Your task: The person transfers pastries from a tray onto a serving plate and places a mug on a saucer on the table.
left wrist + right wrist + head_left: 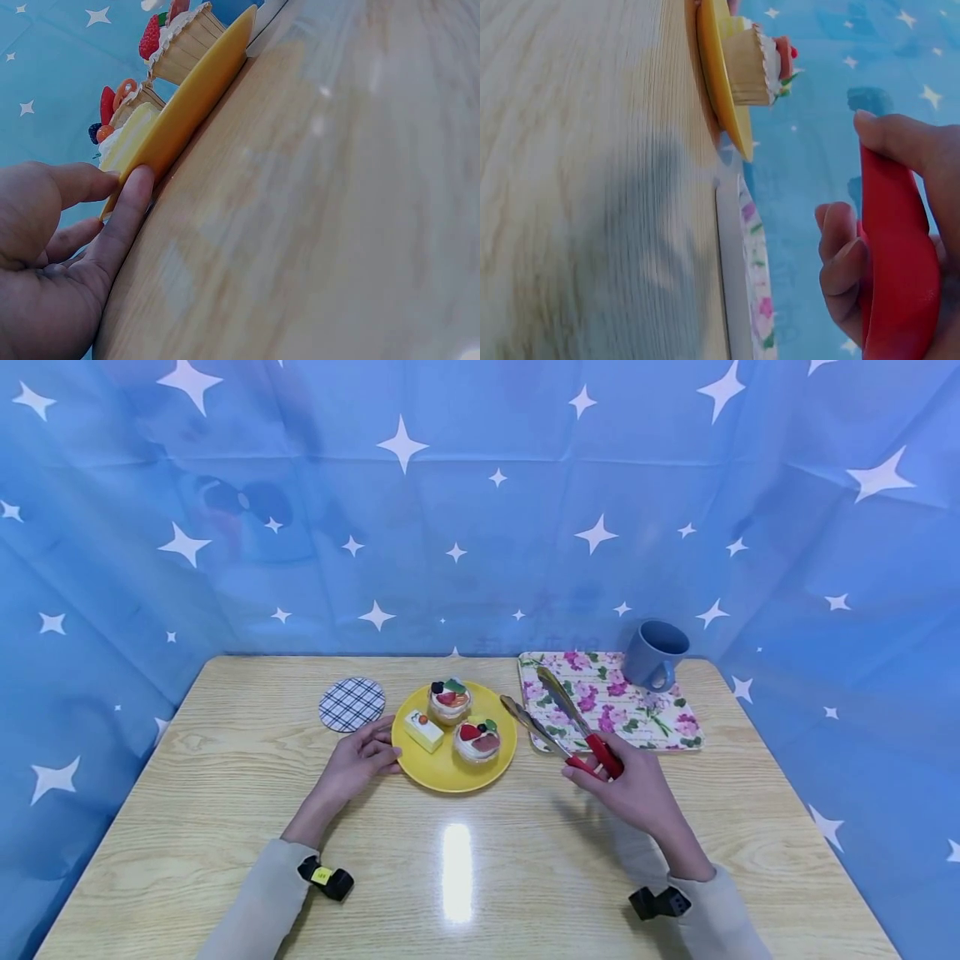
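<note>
My left hand [363,760] holds the left rim of a yellow plate [450,781], its thumb and fingers pinching the edge in the left wrist view. On the plate sit a rectangular cake slice [424,732] and two fruit-topped cupcakes, one at the back [449,700] and another at the front right [477,741]. In my right hand [633,785] is a pair of tongs [566,703], gripped by the red handles [900,255]. The tongs' arms are spread, with nothing between their tips; the left tip comes close to the plate's right rim.
A floral tray [611,710] lies at the back right, partly under the tongs, with a blue mug [654,653] standing on its far right corner. A round checked coaster [352,704] is left of the plate. Behind the wooden table [375,893] hangs a blue star-patterned curtain [480,510].
</note>
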### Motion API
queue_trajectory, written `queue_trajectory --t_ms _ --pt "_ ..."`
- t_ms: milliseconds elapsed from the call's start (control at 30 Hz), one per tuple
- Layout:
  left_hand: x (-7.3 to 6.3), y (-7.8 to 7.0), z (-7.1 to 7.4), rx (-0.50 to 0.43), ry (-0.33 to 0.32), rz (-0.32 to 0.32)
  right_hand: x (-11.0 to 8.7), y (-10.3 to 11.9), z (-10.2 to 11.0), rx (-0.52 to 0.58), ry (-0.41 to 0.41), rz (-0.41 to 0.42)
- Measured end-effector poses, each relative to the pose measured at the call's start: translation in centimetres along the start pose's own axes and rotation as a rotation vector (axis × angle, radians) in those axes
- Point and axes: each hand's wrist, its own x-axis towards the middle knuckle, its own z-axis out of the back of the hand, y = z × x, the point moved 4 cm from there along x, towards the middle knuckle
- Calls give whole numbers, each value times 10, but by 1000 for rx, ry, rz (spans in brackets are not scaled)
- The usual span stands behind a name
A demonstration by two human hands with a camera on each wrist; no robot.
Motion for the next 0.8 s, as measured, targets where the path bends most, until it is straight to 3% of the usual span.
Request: queue_trajectory --t_ms 200,600,800 --pt "1 0 0 -11 1 -6 -1 -10 7 4 0 -63" --pt "0 -1 -1 -14 -3 -7 -4 -36 22 -20 -34 -89" --pt "0 -1 0 -8 -11 -1 -8 -49 26 -41 -29 -141"
